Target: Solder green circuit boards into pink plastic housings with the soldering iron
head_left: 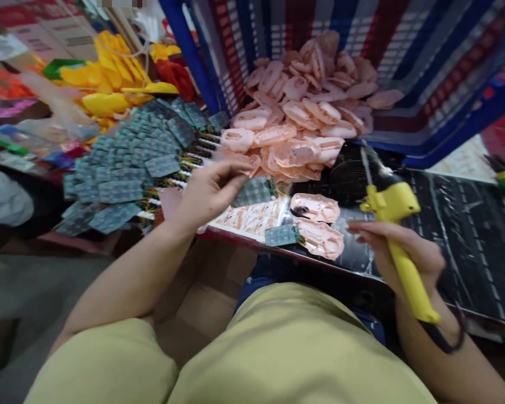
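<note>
My left hand (210,191) pinches a small grey-green circuit board (255,192) just above the table edge, beside a big pile of the same boards (126,163) with coloured wires. My right hand (399,255) is closed round the handle of a yellow soldering iron (398,235), tip pointing up and away. Between the hands lie two pink plastic shells (317,221) and another small board (281,235) on the work surface. A heap of pink shells (307,106) spills from behind them.
A blue and red woven basket (425,62) holds the pink shells at the back. Yellow and red plastic parts (109,84) lie at the far left. A small black fan (353,177) stands behind the iron. My legs in khaki shorts (278,348) fill the foreground.
</note>
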Available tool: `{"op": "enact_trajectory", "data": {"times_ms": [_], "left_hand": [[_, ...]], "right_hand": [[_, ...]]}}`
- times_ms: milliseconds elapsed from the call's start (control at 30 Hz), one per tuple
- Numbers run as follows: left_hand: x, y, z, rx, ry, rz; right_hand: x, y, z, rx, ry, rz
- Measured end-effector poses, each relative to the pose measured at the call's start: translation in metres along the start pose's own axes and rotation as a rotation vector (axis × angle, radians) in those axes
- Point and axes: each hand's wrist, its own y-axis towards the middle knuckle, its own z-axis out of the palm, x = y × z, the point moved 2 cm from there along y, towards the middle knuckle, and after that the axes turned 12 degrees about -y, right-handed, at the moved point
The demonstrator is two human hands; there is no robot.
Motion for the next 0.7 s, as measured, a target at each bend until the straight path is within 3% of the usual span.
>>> {"op": "enact_trajectory", "data": {"times_ms": [133, 233, 400, 533, 600, 700], "left_hand": [[0.008, -0.008, 0.07, 0.175, -0.271, -0.083], [0.007, -0.016, 0.098, 0.286, -0.312, -0.068], [0.009, -0.014, 0.102, 0.398, -0.235, -0.018], [-0.002, -0.007, 0.101, 0.402, -0.048, 0.197], [-0.009, -0.008, 0.109, 0.462, -0.133, 0.267], [-0.011, -0.01, 0.125, 0.54, -0.393, 0.172]], "right_hand": [[0.021, 0.019, 0.022, 0.023, 0.178, 0.116], [0.023, 0.022, 0.027, -0.028, 0.241, 0.194], [0.02, 0.019, 0.02, -0.081, 0.194, 0.222], [0.024, 0.018, 0.023, -0.061, 0.049, 0.123], [0.028, 0.019, 0.026, -0.063, 0.005, 0.053], [0.034, 0.02, 0.03, -0.088, -0.006, -0.015]]}}
